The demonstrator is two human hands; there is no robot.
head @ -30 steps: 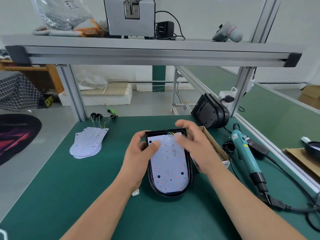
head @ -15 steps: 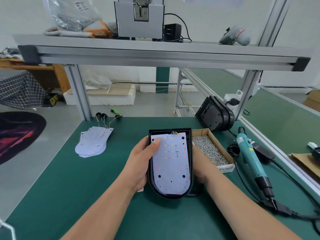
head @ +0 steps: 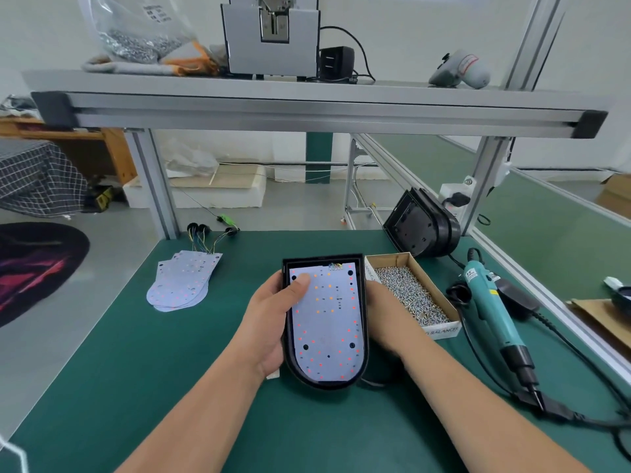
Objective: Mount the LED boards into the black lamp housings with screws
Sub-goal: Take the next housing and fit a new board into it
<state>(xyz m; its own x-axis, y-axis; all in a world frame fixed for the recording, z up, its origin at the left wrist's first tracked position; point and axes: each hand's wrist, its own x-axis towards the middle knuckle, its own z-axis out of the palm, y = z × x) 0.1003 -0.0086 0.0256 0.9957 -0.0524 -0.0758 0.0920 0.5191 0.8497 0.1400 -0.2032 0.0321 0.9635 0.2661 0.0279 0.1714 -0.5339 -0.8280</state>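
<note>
My left grip (head: 271, 322) clasps the black lamp housing (head: 321, 260), thumb on its LED board (head: 327, 336), while my right grip (head: 382, 314) clasps the opposite wall.

— What's on your bench?
— On the green mat (head: 136, 353), a fanned stack of LED boards (head: 181, 285) lies to my left, with its wires at the far end.
— And to the right?
— An open cardboard box of screws (head: 409, 295), and the teal screwdriver (head: 488, 308) beside it (cable trailing). A spare black housing (head: 423, 227) stands tilted at the back.
</note>
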